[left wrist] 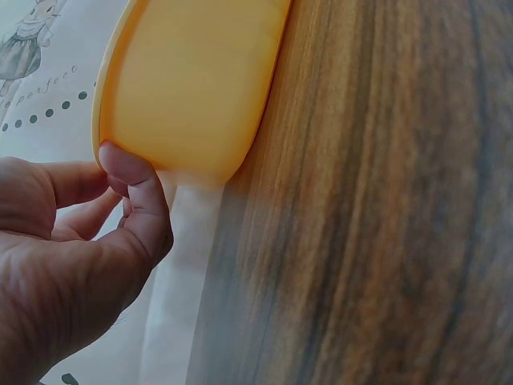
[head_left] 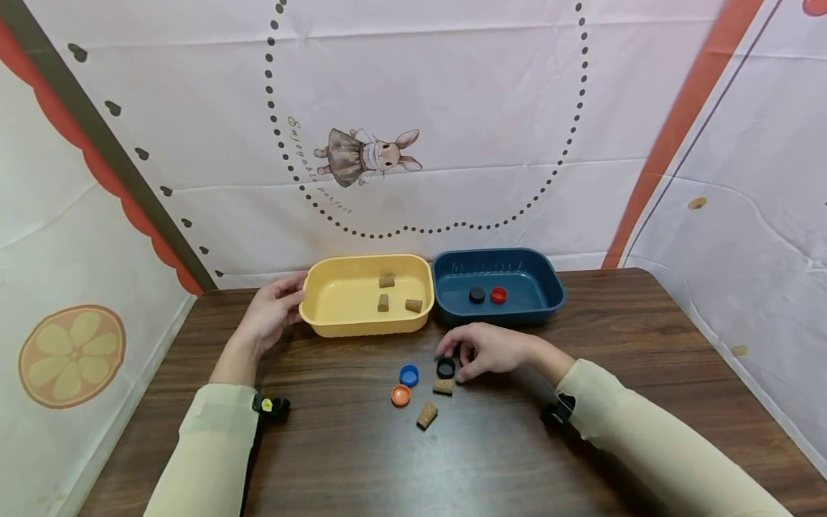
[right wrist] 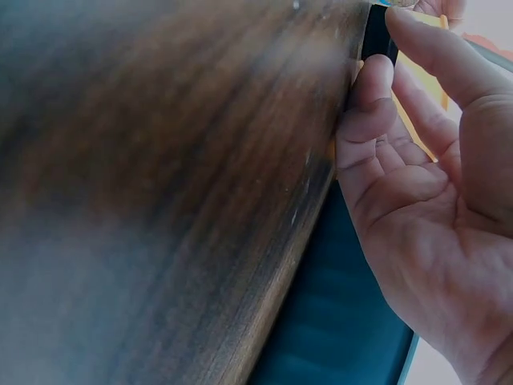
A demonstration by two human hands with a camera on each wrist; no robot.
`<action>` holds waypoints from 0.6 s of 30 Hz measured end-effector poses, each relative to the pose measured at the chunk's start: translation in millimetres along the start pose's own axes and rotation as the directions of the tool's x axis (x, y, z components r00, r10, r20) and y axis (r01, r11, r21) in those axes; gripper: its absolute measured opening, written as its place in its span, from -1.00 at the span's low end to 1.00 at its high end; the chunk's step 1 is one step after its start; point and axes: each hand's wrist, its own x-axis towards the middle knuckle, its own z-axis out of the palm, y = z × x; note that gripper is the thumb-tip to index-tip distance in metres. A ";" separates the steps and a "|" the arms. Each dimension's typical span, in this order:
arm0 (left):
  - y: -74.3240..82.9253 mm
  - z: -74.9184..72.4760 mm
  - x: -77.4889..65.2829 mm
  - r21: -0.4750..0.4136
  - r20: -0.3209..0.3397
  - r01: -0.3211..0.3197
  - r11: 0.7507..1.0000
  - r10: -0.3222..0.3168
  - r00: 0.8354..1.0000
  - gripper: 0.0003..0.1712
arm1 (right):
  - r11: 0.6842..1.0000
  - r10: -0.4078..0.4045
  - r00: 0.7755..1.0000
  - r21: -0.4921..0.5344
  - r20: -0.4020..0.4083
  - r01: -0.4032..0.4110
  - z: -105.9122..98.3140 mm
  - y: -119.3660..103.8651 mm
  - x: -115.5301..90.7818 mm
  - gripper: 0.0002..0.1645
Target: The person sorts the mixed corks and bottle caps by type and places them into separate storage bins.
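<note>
The left hand grips the left end of a yellow plastic basin, its thumb at the rim in the left wrist view. Three corks, one being a cork near the middle, lie inside the basin. Below a dark blue basin, the right hand has its thumb and fingers curled about a black bottle cap on the table. That cap also appears at the fingertips in the right wrist view. Beside it lie a cork, a blue cap, an orange cap and another cork.
Inside the blue basin sit a black cap and a red cap. The two basins stand side by side at the back of the brown wooden table, close to a printed cloth backdrop.
</note>
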 end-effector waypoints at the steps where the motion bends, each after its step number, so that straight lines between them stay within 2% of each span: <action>1: 0.1 -0.2 -0.2 -0.001 0.001 0.000 1.000 0.000 1.000 -0.38 | 1.000 -0.001 1.000 -0.003 -0.001 0.001 0.1 0.1 0.2 -0.45; 18: -1.0 -0.5 -0.9 -0.003 0.002 -0.006 1.000 0.006 1.000 -0.38 | 0.999 0.009 1.000 -0.050 -0.009 -0.009 2.9 -2.1 2.8 -0.54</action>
